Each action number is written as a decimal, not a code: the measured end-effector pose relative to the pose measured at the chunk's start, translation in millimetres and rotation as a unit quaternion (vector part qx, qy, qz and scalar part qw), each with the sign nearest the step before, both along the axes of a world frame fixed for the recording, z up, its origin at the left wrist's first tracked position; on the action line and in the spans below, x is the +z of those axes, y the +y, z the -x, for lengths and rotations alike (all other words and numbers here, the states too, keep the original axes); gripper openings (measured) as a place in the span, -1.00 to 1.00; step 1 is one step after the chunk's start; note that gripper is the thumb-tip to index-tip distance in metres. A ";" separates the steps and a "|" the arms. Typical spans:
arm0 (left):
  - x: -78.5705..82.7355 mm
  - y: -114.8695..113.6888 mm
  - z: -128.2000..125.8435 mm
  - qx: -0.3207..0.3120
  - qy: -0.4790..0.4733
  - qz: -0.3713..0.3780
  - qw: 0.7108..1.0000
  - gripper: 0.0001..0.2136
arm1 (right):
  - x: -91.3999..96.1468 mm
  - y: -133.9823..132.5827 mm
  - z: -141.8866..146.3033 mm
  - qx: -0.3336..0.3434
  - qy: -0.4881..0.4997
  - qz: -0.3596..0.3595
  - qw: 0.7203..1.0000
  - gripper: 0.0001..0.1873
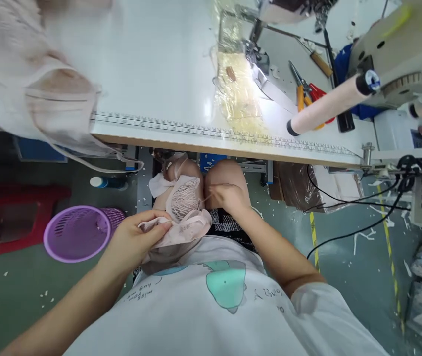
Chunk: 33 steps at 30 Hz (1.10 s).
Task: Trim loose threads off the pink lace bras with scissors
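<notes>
On my lap lies a pale pink garment piece [186,217] with a lace panel. My left hand [136,237] is closed, pinching the near edge of this fabric. My right hand [229,195] is closed in a pinch just to the right of the lace, apparently on a thin thread or strap from the fabric. Both hands are below the front edge of the white sewing table [151,64], above my knees.
A pile of pink garments [36,84] hangs over the table's left edge. A sewing machine [399,54] with a lit needle area [258,69], a thread cone [325,106] and scissors [305,91] stand at the right. A purple basket [79,232] sits on the floor at left.
</notes>
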<state>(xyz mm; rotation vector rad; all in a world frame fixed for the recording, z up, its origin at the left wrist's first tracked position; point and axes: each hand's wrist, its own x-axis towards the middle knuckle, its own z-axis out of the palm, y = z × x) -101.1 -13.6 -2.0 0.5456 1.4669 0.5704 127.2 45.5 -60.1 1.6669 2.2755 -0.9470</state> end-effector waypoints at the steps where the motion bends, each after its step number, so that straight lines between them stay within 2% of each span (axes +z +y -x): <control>1: -0.4 -0.3 -0.5 -0.008 -0.005 -0.015 1.000 -0.86 | 11.4 -2.9 -4.1 -0.019 0.014 -0.035 0.999 -0.67; 3: -0.4 -0.4 -2.7 -0.022 -0.010 -0.039 0.999 -0.85 | 38.7 -11.7 -8.3 -0.089 0.101 -0.147 0.980 -0.73; 5: 1.4 0.2 -6.5 -0.027 -0.009 -0.058 0.998 -0.87 | 68.1 -23.7 -5.3 -0.111 0.178 -0.222 0.952 -0.76; 8: 7.3 1.2 -13.9 -0.012 -0.013 -0.081 0.997 -0.88 | 102.2 -40.3 10.7 -0.036 0.236 -0.246 0.940 -0.64; 10: 11.7 1.9 -18.6 0.002 -0.025 -0.082 0.996 -0.88 | 111.3 -45.5 23.3 0.031 0.285 -0.232 0.930 -0.56; 12: 14.9 2.7 -22.3 0.015 -0.027 -0.087 0.996 -0.88 | 109.7 -45.5 32.3 0.066 0.331 -0.209 0.918 -0.55; 15: 16.7 4.3 -26.5 0.035 -0.015 -0.106 0.994 -0.89 | 96.6 -41.7 38.0 0.071 0.343 -0.184 0.918 -0.61; 21: 14.9 5.3 -33.4 0.086 -0.039 -0.077 0.992 -0.91 | 75.7 -42.4 40.9 -0.011 0.295 -0.177 0.939 -0.71; 24: 13.5 6.0 -36.3 0.111 -0.064 -0.068 0.989 -0.92 | 72.5 -41.6 41.6 -0.010 0.267 -0.184 0.946 -0.79; 29: 10.2 9.4 -40.9 0.112 -0.052 -0.081 0.989 -0.91 | 71.4 -34.5 43.0 -0.014 0.252 -0.182 0.950 -0.78; 33: 10.9 12.2 -43.1 0.099 -0.029 -0.093 0.990 -0.93 | 72.3 -31.2 46.2 -0.073 0.278 -0.137 0.948 -0.81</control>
